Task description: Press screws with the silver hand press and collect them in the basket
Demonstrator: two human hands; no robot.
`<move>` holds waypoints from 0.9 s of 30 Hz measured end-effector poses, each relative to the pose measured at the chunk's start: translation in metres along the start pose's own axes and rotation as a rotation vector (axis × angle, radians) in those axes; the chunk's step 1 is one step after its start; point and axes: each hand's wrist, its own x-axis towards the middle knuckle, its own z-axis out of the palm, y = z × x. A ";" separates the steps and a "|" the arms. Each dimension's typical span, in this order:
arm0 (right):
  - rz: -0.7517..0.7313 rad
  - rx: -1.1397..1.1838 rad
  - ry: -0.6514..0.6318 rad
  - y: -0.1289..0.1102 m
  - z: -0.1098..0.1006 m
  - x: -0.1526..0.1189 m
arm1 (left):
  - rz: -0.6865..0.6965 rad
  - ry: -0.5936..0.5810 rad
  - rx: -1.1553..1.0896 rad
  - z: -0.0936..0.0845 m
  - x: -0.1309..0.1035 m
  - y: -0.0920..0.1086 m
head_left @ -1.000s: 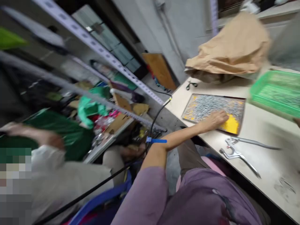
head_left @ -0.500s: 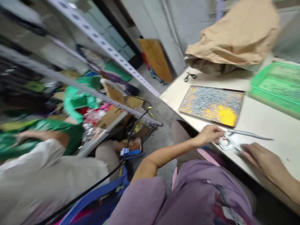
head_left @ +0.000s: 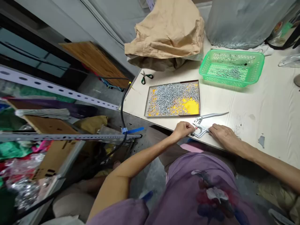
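Observation:
Silver hand-press pliers [head_left: 200, 132], with a C-shaped jaw, a spring and a small red part, lie at the front edge of the table, handles spread. My left hand [head_left: 183, 130] is closed in a pinch right at the jaw; whatever its fingertips hold is too small to make out. On the other side my right hand [head_left: 223, 135] is closed on the lower handle, palm down. The upper handle stretches free to the right. Just behind the pliers sits a shallow tray [head_left: 173, 116] with a yellow bottom, full of small silver metal pieces [head_left: 167, 98].
A green plastic basket [head_left: 255, 73] with some metal pieces stands at the back right. Green-handled scissors [head_left: 146, 76] lie by the tray, before a brown paper bag [head_left: 168, 34]. Left of the table are a perforated metal rack [head_left: 63, 90] and a black cable [head_left: 123, 107].
The view has swung to the right, so the table sits more central and the co-worker at left is mostly out of view. Both hands remain at the pliers.

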 end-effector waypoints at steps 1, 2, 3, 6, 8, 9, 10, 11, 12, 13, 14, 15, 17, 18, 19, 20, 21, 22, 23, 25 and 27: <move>0.002 -0.001 -0.001 0.000 0.000 0.000 | -0.006 -0.017 0.009 0.000 0.002 0.000; 0.005 -0.001 -0.002 0.000 0.000 0.000 | -0.011 -0.035 0.015 -0.001 0.004 0.000; 0.009 0.001 -0.005 0.000 0.001 0.000 | -0.018 -0.057 0.018 -0.001 0.006 -0.001; 0.019 -0.003 -0.026 -0.001 0.003 0.000 | -0.048 -0.141 0.027 -0.002 0.012 -0.001; 0.020 -0.008 -0.034 -0.001 0.005 -0.001 | -0.064 -0.184 0.037 -0.002 0.014 0.001; 0.019 -0.007 -0.035 -0.001 0.006 -0.001 | -0.069 -0.197 0.041 -0.002 0.014 0.002; 0.018 -0.005 -0.035 -0.001 0.006 -0.001 | -0.072 -0.205 0.045 -0.002 0.014 0.002; 0.014 -0.005 -0.033 0.000 0.006 -0.001 | -0.075 -0.210 0.049 -0.002 0.013 0.003; 0.009 -0.011 -0.025 0.002 0.005 -0.002 | -0.075 -0.215 0.052 -0.001 0.012 0.003; 0.006 -0.026 -0.006 0.005 0.004 -0.002 | -0.070 -0.222 0.054 -0.001 0.011 0.003; 0.006 -0.050 0.023 0.008 0.003 -0.002 | -0.062 -0.224 0.054 -0.001 0.010 0.003; 0.011 -0.080 0.060 0.012 0.003 -0.001 | -0.055 -0.222 0.052 -0.001 0.009 0.003; 0.023 -0.139 0.116 0.021 0.001 0.000 | -0.050 -0.218 0.044 -0.001 0.007 0.002; 0.028 -0.160 0.123 0.024 0.001 0.001 | -0.053 -0.215 0.041 0.000 0.006 0.001; 0.028 -0.171 0.116 0.028 0.001 0.001 | -0.059 -0.211 0.038 0.000 0.005 0.001; 0.026 -0.175 0.102 0.030 0.001 0.002 | -0.065 -0.208 0.035 0.000 0.005 0.000; 0.024 -0.172 0.089 0.031 0.001 0.003 | -0.069 -0.207 0.031 0.000 0.005 0.000; 0.025 -0.165 0.080 0.032 0.002 0.003 | -0.072 -0.204 0.029 0.001 0.004 0.000; 0.028 -0.155 0.079 0.033 0.003 0.003 | -0.076 -0.201 0.029 0.001 0.004 0.000; 0.038 -0.129 0.086 0.034 0.004 0.003 | -0.080 -0.199 0.034 0.001 0.004 0.000; 0.053 -0.104 0.090 0.035 0.005 0.002 | -0.082 -0.199 0.040 0.002 0.005 0.001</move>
